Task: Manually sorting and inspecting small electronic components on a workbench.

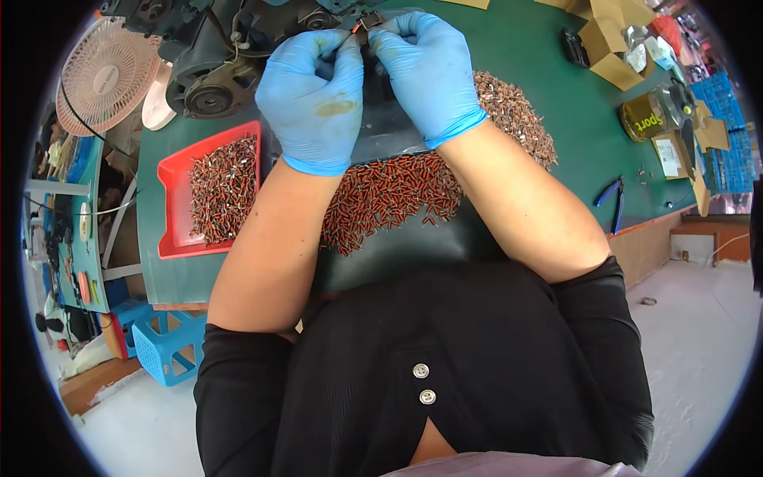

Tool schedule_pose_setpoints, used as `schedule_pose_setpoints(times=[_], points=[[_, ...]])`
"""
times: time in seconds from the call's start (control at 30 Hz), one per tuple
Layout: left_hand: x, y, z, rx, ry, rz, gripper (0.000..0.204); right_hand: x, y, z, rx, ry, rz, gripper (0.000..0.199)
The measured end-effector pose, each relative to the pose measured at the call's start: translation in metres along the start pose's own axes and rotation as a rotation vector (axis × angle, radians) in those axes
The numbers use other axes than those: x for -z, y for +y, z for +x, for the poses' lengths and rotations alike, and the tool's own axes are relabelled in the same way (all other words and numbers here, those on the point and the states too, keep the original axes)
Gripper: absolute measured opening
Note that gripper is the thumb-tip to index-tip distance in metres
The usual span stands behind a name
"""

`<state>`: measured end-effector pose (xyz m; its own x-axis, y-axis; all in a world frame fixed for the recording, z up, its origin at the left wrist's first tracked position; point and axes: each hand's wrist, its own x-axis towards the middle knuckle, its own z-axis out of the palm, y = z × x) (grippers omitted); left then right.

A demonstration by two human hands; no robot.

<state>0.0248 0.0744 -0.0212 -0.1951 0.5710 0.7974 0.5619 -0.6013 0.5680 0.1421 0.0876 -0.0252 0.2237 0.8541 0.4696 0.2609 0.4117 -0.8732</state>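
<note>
Pinching a tiny orange-red piece [357, 28] in the left hand [314, 99], slanting rightward toward the bench [520, 48]'s far edge, just left of the right hand [429, 75], can't tell if gripping too.

Small orange-red piece [357, 29] and dark part [370, 20], at fingertip height.
Orange-red piece: short, slim, tilted, its upper end toward the right; pinched in the fingertips of the left hand [315, 99], partly covered by them. Dark part: small, just beside it, at the fingertips of the right hand [427, 75]; outline blurred. Whether the two touch or are joined: cannot tell at this size.
</note>
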Motion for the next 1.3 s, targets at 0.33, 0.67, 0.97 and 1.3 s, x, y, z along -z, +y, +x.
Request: schedule_pose_setpoints(times=[0.33,0.67,0.97,1.3], points=[[-0.01,0.002,-0.007,-0.03,0.086,-0.046,0.01,0.011,-0.03,-0.008,-0.049,0.029,0.024,0.018],[-0.004,0.001,-0.002,-0.127,0.088,0.023,0.008,0.007,-0.038,-0.01,-0.045,0.053,0.035,0.017],[0.001,0.0,-0.001,-0.124,0.076,0.056,0.009,0.004,-0.039,-0.012,-0.05,0.042,0.064,0.016],[0.002,-0.005,0.004,0.0,0.056,0.012,0.009,0.014,-0.024,-0.012,-0.254,-0.179,0.452,0.01]])
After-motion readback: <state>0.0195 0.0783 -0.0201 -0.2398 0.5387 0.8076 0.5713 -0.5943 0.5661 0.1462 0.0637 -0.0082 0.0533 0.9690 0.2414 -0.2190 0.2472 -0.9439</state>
